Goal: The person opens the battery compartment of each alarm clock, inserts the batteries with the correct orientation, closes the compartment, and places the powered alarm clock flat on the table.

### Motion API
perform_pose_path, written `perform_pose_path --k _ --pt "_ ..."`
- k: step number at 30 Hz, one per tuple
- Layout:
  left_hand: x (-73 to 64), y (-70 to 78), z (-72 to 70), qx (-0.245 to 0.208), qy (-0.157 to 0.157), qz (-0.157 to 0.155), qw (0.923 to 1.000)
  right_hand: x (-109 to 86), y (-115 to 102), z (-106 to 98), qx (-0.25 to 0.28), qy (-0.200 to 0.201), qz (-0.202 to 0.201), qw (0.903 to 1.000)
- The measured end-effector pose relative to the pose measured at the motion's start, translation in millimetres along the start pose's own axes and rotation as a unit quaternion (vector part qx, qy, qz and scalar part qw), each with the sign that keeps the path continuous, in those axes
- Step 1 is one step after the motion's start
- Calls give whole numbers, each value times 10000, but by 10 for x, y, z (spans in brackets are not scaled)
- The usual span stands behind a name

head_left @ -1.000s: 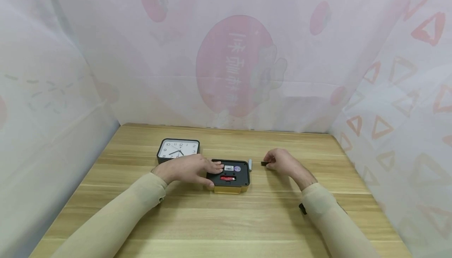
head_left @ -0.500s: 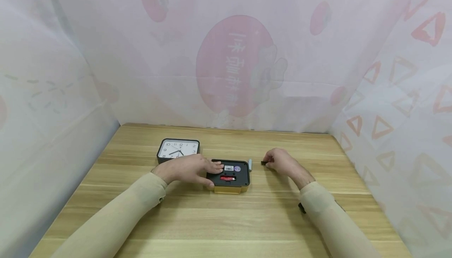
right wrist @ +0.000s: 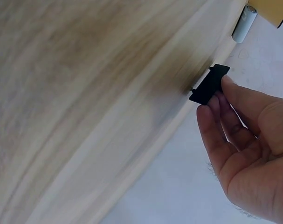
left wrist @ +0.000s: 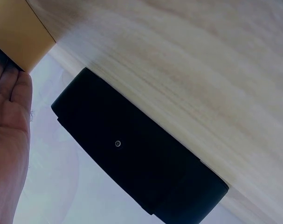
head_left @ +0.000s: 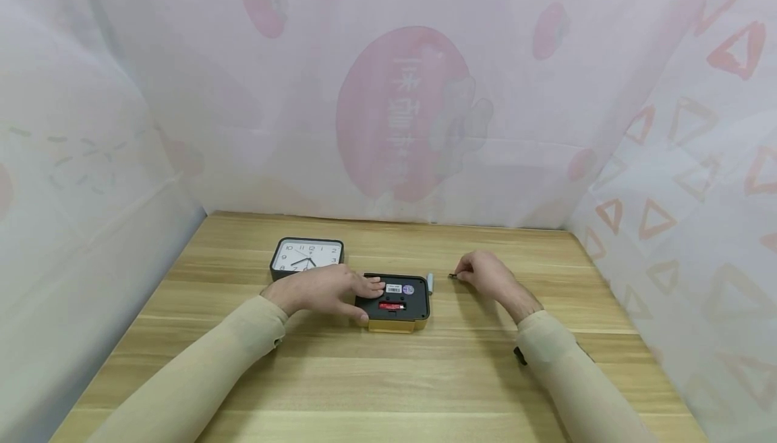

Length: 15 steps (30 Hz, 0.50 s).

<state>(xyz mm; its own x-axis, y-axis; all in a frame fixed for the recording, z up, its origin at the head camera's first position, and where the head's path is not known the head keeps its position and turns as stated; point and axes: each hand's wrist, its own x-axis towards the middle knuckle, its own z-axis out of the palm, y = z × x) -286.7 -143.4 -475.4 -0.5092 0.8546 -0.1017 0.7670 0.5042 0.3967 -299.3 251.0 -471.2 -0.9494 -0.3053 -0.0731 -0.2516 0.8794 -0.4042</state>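
Observation:
A gold-sided clock [head_left: 397, 326] lies face down on the table, its black back upward. A red battery [head_left: 391, 306] shows in the slot of that back. My left hand [head_left: 328, 290] rests on the left part of the back, fingers straight; its fingertips also show beside the gold side in the left wrist view. To the right, my right hand [head_left: 485, 276] pinches a small black battery cover [right wrist: 211, 85] between thumb and fingers. The cover has two small tabs along one edge and is close over the table. Between clock and cover lies a grey battery [head_left: 430, 283].
A black-framed clock with a white dial [head_left: 309, 254] lies face up behind my left hand, its lower edge partly hidden by it. The wooden table [head_left: 376, 389] meets printed cloth walls [head_left: 291, 160] at the back and sides.
My right hand has risen slightly and tilted the battery cover, which now looks thinner in the head view. The left hand and the gold-sided clock have stayed in place.

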Motion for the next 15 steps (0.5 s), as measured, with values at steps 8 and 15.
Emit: perform_pose_path --k 8,15 --pt "4 -6 1 113 -52 -55 9999 32 28 21 58 53 204 9998" --pt "-3 15 -8 98 -55 -173 9998 32 23 27 118 98 182 9997"
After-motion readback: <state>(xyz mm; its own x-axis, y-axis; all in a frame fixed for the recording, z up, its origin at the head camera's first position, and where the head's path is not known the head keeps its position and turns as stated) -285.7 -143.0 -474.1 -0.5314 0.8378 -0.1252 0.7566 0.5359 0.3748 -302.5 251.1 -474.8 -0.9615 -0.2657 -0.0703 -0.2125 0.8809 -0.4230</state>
